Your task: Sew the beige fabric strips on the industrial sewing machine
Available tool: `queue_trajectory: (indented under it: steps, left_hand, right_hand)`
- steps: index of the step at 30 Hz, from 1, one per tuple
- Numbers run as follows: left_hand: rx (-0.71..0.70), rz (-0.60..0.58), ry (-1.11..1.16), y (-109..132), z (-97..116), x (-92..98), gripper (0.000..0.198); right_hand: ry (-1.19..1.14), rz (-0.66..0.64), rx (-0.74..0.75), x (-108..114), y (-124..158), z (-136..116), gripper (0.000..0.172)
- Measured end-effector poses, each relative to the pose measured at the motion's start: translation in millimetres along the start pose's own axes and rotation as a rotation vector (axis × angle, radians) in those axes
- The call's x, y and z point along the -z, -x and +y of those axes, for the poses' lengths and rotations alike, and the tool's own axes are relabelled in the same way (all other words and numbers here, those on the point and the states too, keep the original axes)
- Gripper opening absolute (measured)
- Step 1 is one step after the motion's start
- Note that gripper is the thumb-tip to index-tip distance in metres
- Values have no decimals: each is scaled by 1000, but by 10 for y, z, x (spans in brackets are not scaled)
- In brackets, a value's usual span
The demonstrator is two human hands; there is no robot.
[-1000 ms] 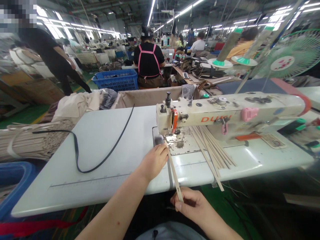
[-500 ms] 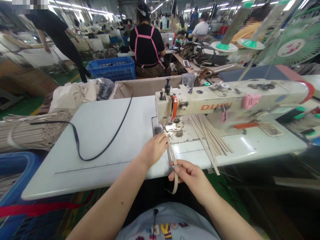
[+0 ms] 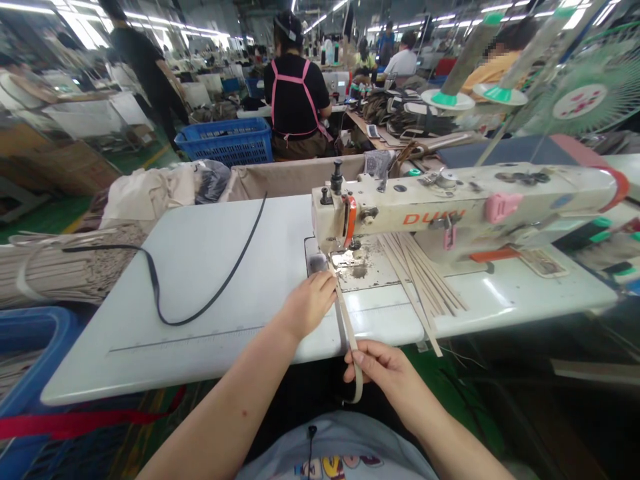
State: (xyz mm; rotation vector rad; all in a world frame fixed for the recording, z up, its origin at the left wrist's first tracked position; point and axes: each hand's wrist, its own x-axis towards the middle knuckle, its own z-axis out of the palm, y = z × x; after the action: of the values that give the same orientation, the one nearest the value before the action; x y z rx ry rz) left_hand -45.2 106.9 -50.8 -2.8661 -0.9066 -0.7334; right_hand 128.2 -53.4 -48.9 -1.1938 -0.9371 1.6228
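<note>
A narrow beige strip point(image 3: 345, 311) runs from under the needle area of the sewing machine point(image 3: 390, 207) toward me, with a dark strip beside or under it. My left hand point(image 3: 311, 305) lies on the table just before the metal needle plate point(image 3: 360, 268), its bent fingers closed on the strip's far part. Just off the table's front edge, my right hand point(image 3: 376, 363) pinches the same strip between thumb and fingers. The strip's tail curls down below that hand. A long black strip point(image 3: 155, 287) trails over the table's left half.
Several loose beige strips point(image 3: 425, 280) fan out right of the needle plate. Bundled strips point(image 3: 75, 263) and a blue bin point(image 3: 65, 323) stand at the left. Behind the white table point(image 3: 200, 353) is a fabric-lined box point(image 3: 295, 177). A person in a pink-strapped apron point(image 3: 295, 93) sits beyond.
My right hand has moved down along the strip, toward me, and the stretch between my hands is longer. My left hand stays by the needle plate. A person at the back left has shifted right.
</note>
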Motion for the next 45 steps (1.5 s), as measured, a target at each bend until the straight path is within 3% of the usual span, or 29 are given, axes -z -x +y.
queue_trajectory:
  steps: [14,24,34,45]
  left_hand:
    - [-20,-28,-30,-3,6,-10,21]
    - [51,-30,-13,-21,-2,-58,36]
    - [-12,-12,2,-23,21,31,20]
    - [1,-26,-4,-24,20,19,20]
  right_hand:
    - [-47,-13,-51,9,-7,75,54]
    - [-67,1,-66,18,-42,64,54]
    - [-75,-24,-79,13,-58,67,54]
    - [132,-43,62,13,-85,24,45]
